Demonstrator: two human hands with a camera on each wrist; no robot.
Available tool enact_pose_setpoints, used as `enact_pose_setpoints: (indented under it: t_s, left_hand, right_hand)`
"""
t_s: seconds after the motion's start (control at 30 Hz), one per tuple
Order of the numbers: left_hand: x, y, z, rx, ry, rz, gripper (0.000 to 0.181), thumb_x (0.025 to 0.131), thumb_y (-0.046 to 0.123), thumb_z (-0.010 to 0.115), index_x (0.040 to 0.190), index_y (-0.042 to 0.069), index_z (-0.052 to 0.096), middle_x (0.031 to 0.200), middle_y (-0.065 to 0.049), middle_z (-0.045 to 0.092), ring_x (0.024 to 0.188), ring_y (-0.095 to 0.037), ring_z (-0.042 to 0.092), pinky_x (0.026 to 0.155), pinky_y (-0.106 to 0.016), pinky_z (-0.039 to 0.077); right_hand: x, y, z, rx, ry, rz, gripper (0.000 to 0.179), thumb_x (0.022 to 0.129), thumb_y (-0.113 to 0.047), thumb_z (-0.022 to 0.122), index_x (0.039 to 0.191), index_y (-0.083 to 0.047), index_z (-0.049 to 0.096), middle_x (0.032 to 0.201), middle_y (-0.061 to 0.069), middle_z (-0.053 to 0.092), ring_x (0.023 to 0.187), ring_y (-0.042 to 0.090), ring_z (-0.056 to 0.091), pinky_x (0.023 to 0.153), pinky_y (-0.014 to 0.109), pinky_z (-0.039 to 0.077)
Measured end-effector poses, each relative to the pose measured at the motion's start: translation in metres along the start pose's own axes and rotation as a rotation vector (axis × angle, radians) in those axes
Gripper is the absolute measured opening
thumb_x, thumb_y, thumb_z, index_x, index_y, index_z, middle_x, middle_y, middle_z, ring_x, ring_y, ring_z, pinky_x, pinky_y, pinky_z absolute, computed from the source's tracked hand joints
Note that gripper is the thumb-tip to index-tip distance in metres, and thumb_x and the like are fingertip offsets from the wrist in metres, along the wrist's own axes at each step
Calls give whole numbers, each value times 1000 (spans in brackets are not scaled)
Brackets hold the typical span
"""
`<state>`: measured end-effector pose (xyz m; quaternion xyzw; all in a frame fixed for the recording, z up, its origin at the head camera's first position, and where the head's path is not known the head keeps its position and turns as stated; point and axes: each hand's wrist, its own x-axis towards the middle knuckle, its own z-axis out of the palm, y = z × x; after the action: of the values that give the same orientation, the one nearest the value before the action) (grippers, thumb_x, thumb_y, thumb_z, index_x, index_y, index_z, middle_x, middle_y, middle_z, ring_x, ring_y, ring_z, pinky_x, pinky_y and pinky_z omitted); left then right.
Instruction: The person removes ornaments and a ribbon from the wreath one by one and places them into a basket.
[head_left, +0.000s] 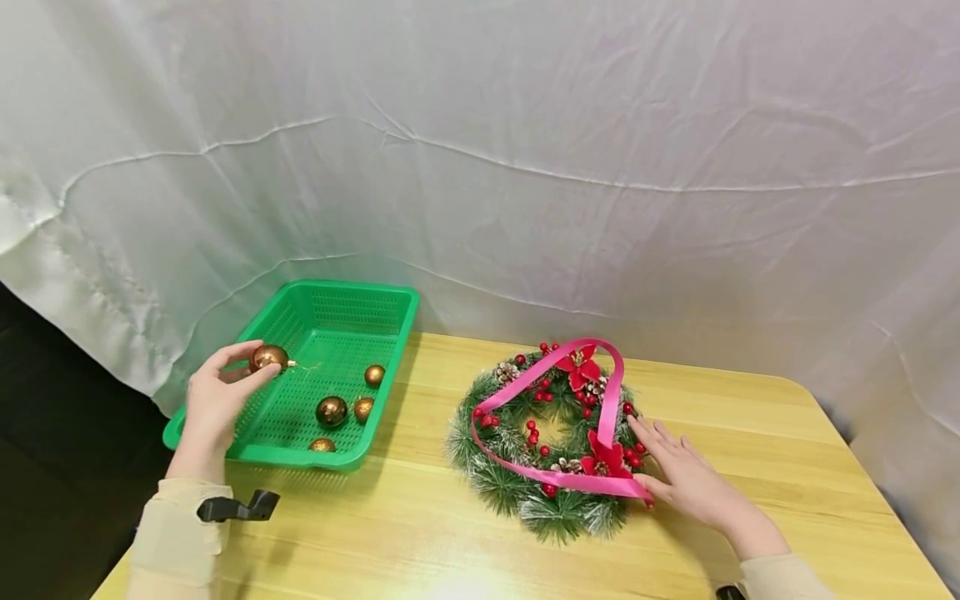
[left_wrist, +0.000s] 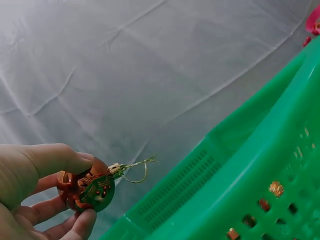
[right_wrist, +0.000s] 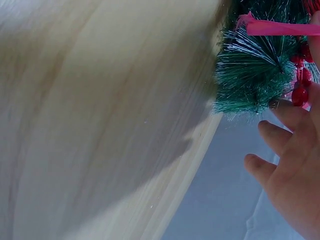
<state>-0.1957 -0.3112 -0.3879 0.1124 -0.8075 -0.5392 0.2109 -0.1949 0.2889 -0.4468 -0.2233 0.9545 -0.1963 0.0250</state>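
Note:
Above the green basket (head_left: 411,333), my left hand (head_left: 217,390) pinches a shiny brown Christmas bauble (head_left: 268,357) between thumb and fingers. A gold hanging loop (left_wrist: 137,170) sticks out from the bauble's cap in the left wrist view. My right hand (head_left: 693,483) lies with fingers spread at the right side of a green wreath (head_left: 498,482), fingertips right at its edge. Red berries, pinecones and red poinsettias (head_left: 606,458) decorate the wreath. A pink ribbon (head_left: 517,386) loops loosely across it, one end close to my right thumb.
Inside the basket lie several brown and gold baubles, a larger shiny one (head_left: 332,411) among them. Basket and wreath stand on a light wooden table (head_left: 420,533). A pale cloth (head_left: 525,167) hangs behind the table's back edge.

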Motion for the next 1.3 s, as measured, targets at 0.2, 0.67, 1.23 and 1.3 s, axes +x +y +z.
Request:
enact_pose_setpoints:
  t_s: [0.2, 0.67, 1.23, 1.3]
  left_hand:
    - [8, -9, 0, 3, -37, -38, 47, 84, 25, 75, 127, 14, 60, 103, 14, 51, 82, -3, 52, 63, -15, 45]
    - [12, -20, 7, 90, -161, -112, 61, 87, 28, 71, 136, 0, 48, 127, -13, 49, 95, -10, 47, 83, -37, 43]
    - [12, -18, 9, 99, -51, -172, 49, 88, 16, 70, 133, 6, 54, 129, -12, 47, 89, -8, 47, 72, -24, 45]
    - [11, -17, 9, 88, -38, -188, 49, 88, 17, 69, 133, 8, 54, 133, -13, 46, 92, -8, 47, 75, -27, 45]
  right_hand:
    - [0, 0, -1, 2, -4, 3, 78, 92, -46, 58, 153, -14, 22, 153, 20, 23, 138, 46, 18, 107, 65, 11]
    - [0, -1, -1, 4, -4, -2, 77, 93, -45, 58, 152, -11, 23, 153, 21, 23, 138, 46, 18, 107, 66, 11]
    - [-1, -1, 0, 11, 4, -2, 77, 93, -44, 58, 152, -10, 23, 153, 21, 22, 138, 46, 17, 107, 65, 9]
    - [-1, -1, -1, 12, 5, -2, 77, 93, -44, 58, 153, -11, 22, 153, 21, 22, 138, 46, 17, 107, 65, 9]
